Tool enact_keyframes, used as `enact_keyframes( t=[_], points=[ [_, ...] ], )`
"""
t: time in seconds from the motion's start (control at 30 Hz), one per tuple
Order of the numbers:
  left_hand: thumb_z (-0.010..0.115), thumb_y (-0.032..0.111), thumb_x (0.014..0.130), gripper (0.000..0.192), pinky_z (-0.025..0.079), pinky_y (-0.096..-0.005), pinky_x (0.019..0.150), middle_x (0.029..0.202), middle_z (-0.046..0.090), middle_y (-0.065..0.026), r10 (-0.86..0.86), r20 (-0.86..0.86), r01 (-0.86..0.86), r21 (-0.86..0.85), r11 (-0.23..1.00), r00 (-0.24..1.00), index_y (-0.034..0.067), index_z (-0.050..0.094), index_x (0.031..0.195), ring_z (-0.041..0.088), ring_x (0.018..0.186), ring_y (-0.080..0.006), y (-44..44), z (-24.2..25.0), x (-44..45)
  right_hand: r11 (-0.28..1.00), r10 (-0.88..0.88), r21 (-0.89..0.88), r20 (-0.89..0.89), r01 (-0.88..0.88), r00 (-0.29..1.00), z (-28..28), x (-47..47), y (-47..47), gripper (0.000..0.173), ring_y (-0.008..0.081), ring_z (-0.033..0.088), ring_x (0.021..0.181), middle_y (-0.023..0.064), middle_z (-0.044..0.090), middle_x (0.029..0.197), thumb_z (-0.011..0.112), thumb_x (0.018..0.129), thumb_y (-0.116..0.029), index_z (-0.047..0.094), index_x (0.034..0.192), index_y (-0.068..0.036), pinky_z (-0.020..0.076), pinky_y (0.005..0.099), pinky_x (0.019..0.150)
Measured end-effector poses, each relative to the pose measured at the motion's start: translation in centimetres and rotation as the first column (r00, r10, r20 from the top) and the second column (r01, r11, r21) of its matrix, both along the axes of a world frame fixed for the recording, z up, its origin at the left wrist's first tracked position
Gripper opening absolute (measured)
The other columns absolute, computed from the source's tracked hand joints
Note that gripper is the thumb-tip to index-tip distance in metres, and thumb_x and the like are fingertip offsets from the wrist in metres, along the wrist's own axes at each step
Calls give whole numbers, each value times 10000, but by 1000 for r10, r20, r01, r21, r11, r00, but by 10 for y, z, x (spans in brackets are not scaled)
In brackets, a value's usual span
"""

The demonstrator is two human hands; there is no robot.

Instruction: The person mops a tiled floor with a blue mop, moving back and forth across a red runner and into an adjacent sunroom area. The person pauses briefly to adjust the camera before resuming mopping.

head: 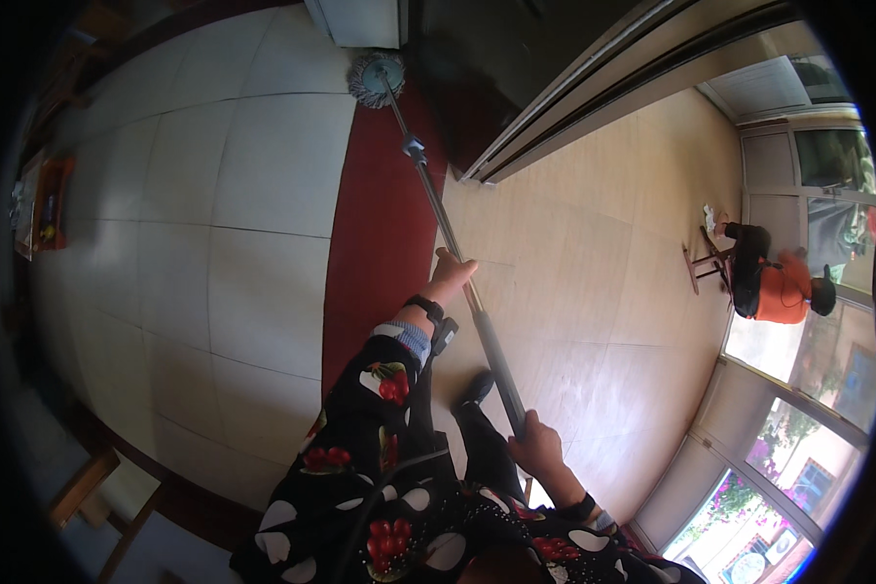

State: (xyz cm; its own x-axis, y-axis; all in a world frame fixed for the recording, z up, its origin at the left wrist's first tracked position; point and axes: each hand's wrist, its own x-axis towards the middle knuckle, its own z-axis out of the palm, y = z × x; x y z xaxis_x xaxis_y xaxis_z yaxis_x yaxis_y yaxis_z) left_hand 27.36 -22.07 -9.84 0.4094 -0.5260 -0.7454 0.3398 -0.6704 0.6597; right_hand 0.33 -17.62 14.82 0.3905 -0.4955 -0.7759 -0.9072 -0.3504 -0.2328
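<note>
A mop with a metal pole (438,201) slants across the view, away from me. My left hand (454,270) grips the pole about halfway along. Closer to my body, my right hand (539,444) closes around the grey handle sleeve (498,365). At the far end, the round mop head (377,79), with grey-white strands around a light green disc, rests on the floor. It lies where the dark red floor strip (379,219) meets the pale tiles (270,164), close to a white cabinet's base (358,22).
Sliding door panels (598,95) stand right of the mop head. Beige flooring (555,285) stretches towards glazed doors (781,438). A person in an orange top (781,292) sits on a stool (704,263) at the right. An orange-brown piece of furniture (56,204) stands far left.
</note>
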Motion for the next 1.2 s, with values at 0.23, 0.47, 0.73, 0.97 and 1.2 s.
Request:
enact_keyframes(
  t=[0.23,0.47,0.73,0.97,1.2],
  points=[
    [666,260,685,662,510,-352,634,912,525,-277,-55,110,55,5,998,992,-126,267,1046,604,749,-331,12,-23,-71,997,-18,75,-79,24,997,46,-99,17,313,415,589,621,205,591,646,590,728,-214,410,898,-22,470,487,584],
    [693,233,672,683,489,-330,507,827,514,-155,139,-209,-115,123,986,968,-110,274,1088,574,679,-235,51,-7,-190,985,-34,154,-269,78,963,72,-241,70,324,402,597,620,187,594,635,597,723,-242,419,898,-35,472,480,579],
    [598,188,740,193,504,-296,534,689,612,-112,187,-721,-70,189,980,667,-4,576,740,648,649,-235,128,51,-357,884,-336,195,-363,424,869,78,-361,155,309,392,603,668,193,602,666,581,743,-286,448,889,-48,471,474,598],
    [565,295,837,245,484,-241,578,763,648,-82,57,-930,200,137,970,363,50,579,840,649,705,-170,148,82,-424,851,-382,205,-388,483,839,73,-367,163,295,381,606,707,192,605,692,571,764,-307,469,893,-62,469,456,611],
    [582,140,791,206,563,-386,589,773,593,-156,277,-776,-189,204,960,567,-26,505,887,640,674,-295,135,50,-337,912,-236,230,-383,340,893,57,-351,114,284,371,610,746,192,609,717,561,785,-327,489,898,-76,468,439,625]
  ],
)
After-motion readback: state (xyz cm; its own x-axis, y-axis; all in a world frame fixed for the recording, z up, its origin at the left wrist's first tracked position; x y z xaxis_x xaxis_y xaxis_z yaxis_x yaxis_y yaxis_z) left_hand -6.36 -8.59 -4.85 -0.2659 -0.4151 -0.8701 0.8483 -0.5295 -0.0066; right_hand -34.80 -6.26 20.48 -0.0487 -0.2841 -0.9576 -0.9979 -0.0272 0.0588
